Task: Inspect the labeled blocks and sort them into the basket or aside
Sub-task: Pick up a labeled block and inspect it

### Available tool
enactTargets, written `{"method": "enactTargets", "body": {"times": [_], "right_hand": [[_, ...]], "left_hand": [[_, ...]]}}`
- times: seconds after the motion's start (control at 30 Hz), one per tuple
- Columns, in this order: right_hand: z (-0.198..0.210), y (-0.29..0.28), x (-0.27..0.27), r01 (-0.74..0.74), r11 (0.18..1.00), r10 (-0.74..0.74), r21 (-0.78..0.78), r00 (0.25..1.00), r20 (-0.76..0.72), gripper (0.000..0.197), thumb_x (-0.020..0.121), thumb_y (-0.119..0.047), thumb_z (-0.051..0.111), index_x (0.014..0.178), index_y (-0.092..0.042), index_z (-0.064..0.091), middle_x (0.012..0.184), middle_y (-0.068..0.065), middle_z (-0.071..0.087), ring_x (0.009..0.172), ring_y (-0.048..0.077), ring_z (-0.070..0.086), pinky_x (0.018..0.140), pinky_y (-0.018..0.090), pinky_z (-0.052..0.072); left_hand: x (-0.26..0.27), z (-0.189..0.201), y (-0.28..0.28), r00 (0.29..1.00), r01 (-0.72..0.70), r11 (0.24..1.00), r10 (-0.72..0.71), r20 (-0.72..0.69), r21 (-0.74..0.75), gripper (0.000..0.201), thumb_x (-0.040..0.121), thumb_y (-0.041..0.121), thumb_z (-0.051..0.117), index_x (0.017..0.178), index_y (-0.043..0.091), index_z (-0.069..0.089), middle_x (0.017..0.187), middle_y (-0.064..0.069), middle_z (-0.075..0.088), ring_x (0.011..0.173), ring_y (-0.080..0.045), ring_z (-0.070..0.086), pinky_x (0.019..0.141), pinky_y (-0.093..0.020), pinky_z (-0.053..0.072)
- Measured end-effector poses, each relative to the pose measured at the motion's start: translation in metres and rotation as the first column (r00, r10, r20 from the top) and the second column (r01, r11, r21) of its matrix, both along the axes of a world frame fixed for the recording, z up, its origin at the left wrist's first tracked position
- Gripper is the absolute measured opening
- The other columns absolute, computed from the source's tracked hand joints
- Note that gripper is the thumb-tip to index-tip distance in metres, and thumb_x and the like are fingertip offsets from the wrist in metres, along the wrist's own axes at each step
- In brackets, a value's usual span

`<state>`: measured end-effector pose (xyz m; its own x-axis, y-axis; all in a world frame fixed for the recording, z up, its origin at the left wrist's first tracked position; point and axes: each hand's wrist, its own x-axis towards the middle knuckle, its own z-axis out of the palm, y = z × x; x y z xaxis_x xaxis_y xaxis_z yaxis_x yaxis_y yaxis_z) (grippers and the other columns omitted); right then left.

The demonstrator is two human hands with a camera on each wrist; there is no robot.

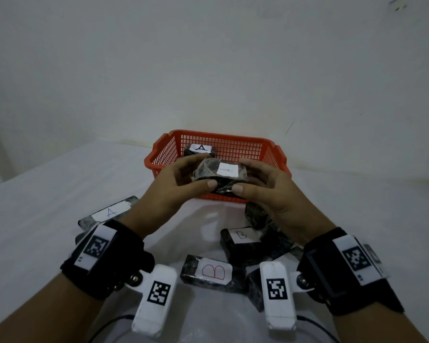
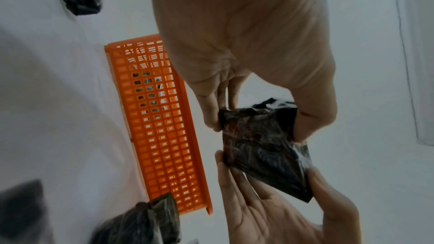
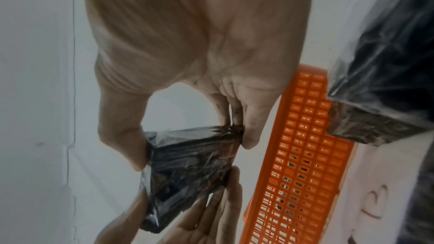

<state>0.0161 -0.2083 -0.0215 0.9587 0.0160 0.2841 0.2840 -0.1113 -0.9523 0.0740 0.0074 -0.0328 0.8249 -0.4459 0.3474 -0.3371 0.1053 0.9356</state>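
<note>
A black plastic-wrapped block [image 1: 221, 174] with a white label marked "A" is held in the air just in front of the orange mesh basket [image 1: 164, 154]. My left hand [image 1: 206, 170] grips its left end and my right hand [image 1: 242, 174] grips its right end, thumbs on the near side and fingers on the far side. The left wrist view shows the block [image 2: 263, 147] from below beside the basket [image 2: 164, 136]. In the right wrist view it [image 3: 187, 164] hangs next to the basket wall [image 3: 300, 155]. A second "A" block [image 1: 200, 149] lies inside the basket.
On the white table [image 1: 47, 194] an "A" block [image 1: 109, 214] lies near my left wrist. Under my right forearm sit a "B" block [image 1: 240, 241], a red-lettered "B" block [image 1: 212, 272] and further wrapped blocks [image 1: 258, 216]. A white wall stands close behind the basket.
</note>
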Motion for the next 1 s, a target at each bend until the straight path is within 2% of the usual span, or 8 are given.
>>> {"method": "enactTargets", "body": {"times": [0.13, 0.3, 0.4, 0.53, 0.7, 0.77, 0.87, 1.0], "right_hand": [[0.001, 0.002, 0.0, 0.047, 0.999, -0.047, -0.002, 0.999, 0.01, 0.089, 0.055, -0.041, 0.09, 0.135, -0.02, 0.061, 0.13, 0.001, 0.072, 0.124, 0.016, 0.067, 0.111, 0.043, 0.051], [0.007, 0.005, -0.005, -0.021, 0.993, 0.033, 0.114, 0.994, -0.106, 0.069, 0.076, -0.038, 0.088, 0.13, -0.006, 0.061, 0.124, 0.014, 0.073, 0.11, 0.021, 0.075, 0.091, 0.031, 0.061], [0.012, 0.008, -0.009, 0.025, 0.979, 0.015, 0.201, 0.981, -0.193, 0.058, 0.089, -0.04, 0.066, 0.124, 0.006, 0.06, 0.117, 0.022, 0.075, 0.096, 0.024, 0.077, 0.074, 0.028, 0.063], [0.013, 0.002, -0.01, 0.093, 0.982, -0.043, 0.167, 0.958, -0.282, 0.022, 0.098, -0.013, 0.066, 0.114, 0.0, 0.067, 0.115, 0.023, 0.075, 0.087, 0.022, 0.075, 0.069, 0.027, 0.062], [0.021, -0.003, -0.011, 0.097, 0.949, 0.009, 0.3, 0.944, -0.331, 0.022, 0.095, -0.002, 0.065, 0.116, 0.001, 0.071, 0.112, 0.018, 0.078, 0.097, 0.024, 0.076, 0.079, 0.033, 0.065], [0.026, -0.004, -0.009, 0.12, 0.954, -0.019, 0.274, 0.939, -0.344, 0.022, 0.093, -0.001, 0.067, 0.115, 0.001, 0.072, 0.107, 0.015, 0.08, 0.094, 0.023, 0.078, 0.077, 0.032, 0.066], [0.037, -0.006, -0.002, 0.194, 0.964, -0.124, 0.183, 0.933, -0.339, 0.019, 0.093, -0.001, 0.07, 0.111, 0.0, 0.073, 0.105, 0.014, 0.08, 0.093, 0.024, 0.077, 0.071, 0.03, 0.064], [0.052, -0.012, 0.013, 0.274, 0.951, -0.207, 0.142, 0.909, -0.362, 0.017, 0.094, -0.006, 0.07, 0.108, 0.004, 0.074, 0.105, 0.019, 0.078, 0.09, 0.026, 0.073, 0.076, 0.036, 0.063]], "left_hand": [[0.001, 0.0, 0.002, 0.997, 0.079, 0.997, -0.079, -0.001, 0.007, 0.081, 0.073, 0.034, 0.078, 0.146, 0.015, 0.049, 0.136, -0.002, 0.066, 0.127, -0.02, 0.063, 0.105, -0.04, 0.052], [0.006, -0.001, 0.006, 0.987, 0.157, 0.987, -0.158, -0.033, -0.033, 0.078, 0.072, 0.028, 0.074, 0.144, 0.01, 0.051, 0.135, -0.009, 0.065, 0.126, -0.027, 0.062, 0.104, -0.042, 0.052], [0.005, 0.0, 0.008, 0.952, 0.287, 0.955, -0.293, -0.085, -0.071, 0.081, 0.072, 0.019, 0.071, 0.147, 0.007, 0.045, 0.138, -0.015, 0.061, 0.129, -0.033, 0.059, 0.1, -0.036, 0.053], [0.002, 0.002, 0.005, 0.915, 0.369, 0.926, -0.378, -0.139, -0.082, 0.078, 0.073, 0.015, 0.069, 0.147, 0.01, 0.046, 0.137, -0.013, 0.063, 0.128, -0.03, 0.06, 0.098, -0.034, 0.054], [0.002, 0.005, -0.004, 0.963, 0.035, 0.988, -0.073, -0.261, -0.15, 0.029, 0.096, 0.018, 0.063, 0.124, 0.012, 0.068, 0.117, -0.013, 0.073, 0.105, -0.036, 0.065, 0.09, -0.04, 0.053], [0.002, 0.007, -0.01, 0.957, -0.122, 0.989, 0.096, -0.273, -0.08, 0.028, 0.1, 0.023, 0.057, 0.122, 0.011, 0.068, 0.111, -0.01, 0.077, 0.099, -0.028, 0.074, 0.081, -0.035, 0.059], [0.001, 0.017, -0.021, 0.96, -0.158, 0.987, 0.146, -0.239, -0.031, 0.027, 0.102, 0.031, 0.056, 0.117, 0.012, 0.069, 0.104, -0.006, 0.079, 0.092, -0.021, 0.078, 0.069, -0.026, 0.06], [0.01, 0.037, -0.035, 0.963, -0.215, 0.974, 0.223, -0.15, 0.069, 0.028, 0.092, 0.023, 0.072, 0.12, 0.017, 0.068, 0.109, -0.003, 0.076, 0.094, -0.016, 0.075, 0.074, -0.026, 0.062]]}}
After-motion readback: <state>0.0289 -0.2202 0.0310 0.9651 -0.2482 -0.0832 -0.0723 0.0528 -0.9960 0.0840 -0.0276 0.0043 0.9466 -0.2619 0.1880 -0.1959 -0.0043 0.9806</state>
